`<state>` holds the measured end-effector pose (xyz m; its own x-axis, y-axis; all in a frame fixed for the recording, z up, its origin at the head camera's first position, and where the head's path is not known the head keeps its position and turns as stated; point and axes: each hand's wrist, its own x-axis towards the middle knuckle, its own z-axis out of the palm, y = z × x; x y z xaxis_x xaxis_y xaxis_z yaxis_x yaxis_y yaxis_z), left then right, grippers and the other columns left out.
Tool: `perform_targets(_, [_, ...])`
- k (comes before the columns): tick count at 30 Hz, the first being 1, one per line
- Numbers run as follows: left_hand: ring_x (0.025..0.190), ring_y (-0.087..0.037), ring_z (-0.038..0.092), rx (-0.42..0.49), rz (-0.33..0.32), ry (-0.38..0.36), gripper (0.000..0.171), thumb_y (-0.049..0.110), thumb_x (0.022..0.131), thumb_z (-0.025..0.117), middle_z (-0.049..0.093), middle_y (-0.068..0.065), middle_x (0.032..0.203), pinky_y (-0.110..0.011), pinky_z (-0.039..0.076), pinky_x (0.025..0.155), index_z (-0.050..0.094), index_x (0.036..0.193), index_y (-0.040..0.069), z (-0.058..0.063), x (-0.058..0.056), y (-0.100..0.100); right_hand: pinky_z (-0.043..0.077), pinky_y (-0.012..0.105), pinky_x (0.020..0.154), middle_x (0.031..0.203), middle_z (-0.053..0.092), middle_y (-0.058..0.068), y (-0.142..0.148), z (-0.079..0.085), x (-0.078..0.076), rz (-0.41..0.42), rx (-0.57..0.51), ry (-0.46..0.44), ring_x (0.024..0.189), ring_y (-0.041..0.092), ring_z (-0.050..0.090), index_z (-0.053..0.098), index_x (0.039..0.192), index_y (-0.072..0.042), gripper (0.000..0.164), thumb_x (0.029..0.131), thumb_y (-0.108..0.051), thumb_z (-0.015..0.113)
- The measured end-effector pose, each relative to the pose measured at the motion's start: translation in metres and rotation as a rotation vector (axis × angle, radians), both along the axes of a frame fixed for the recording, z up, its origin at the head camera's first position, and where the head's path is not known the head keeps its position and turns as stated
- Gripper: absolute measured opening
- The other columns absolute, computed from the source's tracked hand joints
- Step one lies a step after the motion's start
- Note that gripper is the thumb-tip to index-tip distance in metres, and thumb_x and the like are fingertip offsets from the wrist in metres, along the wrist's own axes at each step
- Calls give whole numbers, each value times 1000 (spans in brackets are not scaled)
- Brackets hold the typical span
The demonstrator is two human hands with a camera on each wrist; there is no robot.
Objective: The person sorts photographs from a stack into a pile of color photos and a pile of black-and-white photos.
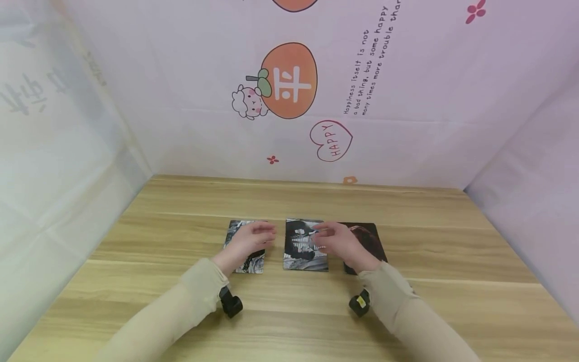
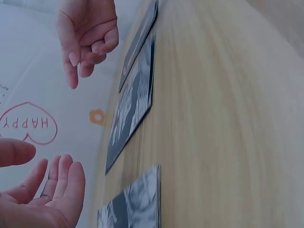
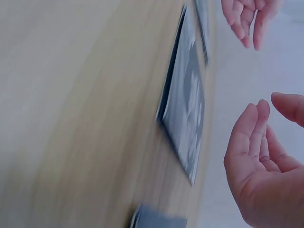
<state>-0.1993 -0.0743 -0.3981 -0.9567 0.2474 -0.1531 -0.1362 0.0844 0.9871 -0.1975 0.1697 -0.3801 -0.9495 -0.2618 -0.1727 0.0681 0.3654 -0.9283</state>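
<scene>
Three flat picture cards lie side by side on the wooden table, their edges thick enough to suggest layers. The left card (image 1: 254,263) has a black-and-white print and is partly covered by my left hand (image 1: 248,242). A black-and-white picture with dark figures fills the middle card (image 1: 298,249). The right card (image 1: 372,240) is mostly dark with reddish streaks, partly behind my right hand (image 1: 341,244). Both hands hover above the cards with relaxed, slightly bent fingers and hold nothing. In the left wrist view, the left hand (image 2: 50,194) is apart from the cards, palm visible.
The wooden table (image 1: 298,322) runs back to a pale printed cloth (image 1: 203,146) hanging behind it. More pale cloth hangs at the left and right sides. A small black camera (image 1: 231,304) sits under the left wrist, another camera (image 1: 359,303) under the right.
</scene>
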Motion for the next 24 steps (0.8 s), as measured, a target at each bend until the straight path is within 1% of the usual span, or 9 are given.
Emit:
perform_targets(2, [122, -38, 50, 1, -2, 11, 43, 3, 93, 54, 49, -28, 132, -40, 47, 102, 44, 132, -11, 0, -1, -9, 57, 38, 86, 114, 61, 25, -7, 1, 0, 12, -21, 5, 99, 28, 63, 49, 129, 7, 44, 88, -4, 61])
perform_targets(7, [123, -40, 48, -25, 3, 39, 44, 3, 93, 52, 47, -31, 133, -41, 45, 103, 41, 133, -12, -2, -1, -31, 57, 37, 85, 106, 64, 19, -25, 2, 0, 45, -27, 9, 94, 23, 64, 51, 127, 6, 42, 88, -4, 62])
perform_targets(12, [125, -40, 47, -65, 20, 35, 47, 5, 93, 53, 45, -30, 136, -41, 43, 105, 39, 135, -11, -1, 0, -52, 58, 35, 81, 101, 66, 16, -43, 2, 1, 27, -30, -2, 88, 19, 65, 54, 124, 6, 40, 86, -3, 62])
perform_targets(14, [125, -40, 46, -78, 24, 34, 47, 4, 93, 51, 44, -30, 137, -41, 43, 106, 37, 136, -12, 0, 2, -58, 58, 35, 80, 99, 67, 15, -49, 1, 2, 15, -21, -6, 87, 20, 66, 56, 122, 4, 38, 85, -3, 63])
perform_targets(17, [126, -40, 46, -109, 27, 38, 47, 4, 94, 50, 43, -31, 137, -41, 42, 106, 36, 136, -12, 2, 4, -67, 58, 36, 81, 100, 65, 14, -57, 0, 5, 33, -27, -17, 91, 24, 65, 56, 123, 3, 38, 87, -4, 63])
perform_targets(20, [125, -41, 46, -115, 39, 39, 47, 3, 94, 49, 42, -32, 137, -41, 42, 106, 35, 135, -14, 4, 7, -73, 58, 38, 82, 101, 63, 15, -66, 0, 7, 41, -48, -31, 94, 29, 65, 54, 125, 3, 37, 88, -3, 61])
perform_targets(24, [124, -41, 47, -119, 51, 39, 46, 3, 94, 49, 42, -33, 136, -41, 42, 106, 36, 135, -15, 5, 10, -80, 58, 39, 82, 100, 62, 14, -76, 0, 8, 52, -49, -25, 93, 31, 63, 53, 125, 4, 38, 89, -3, 59])
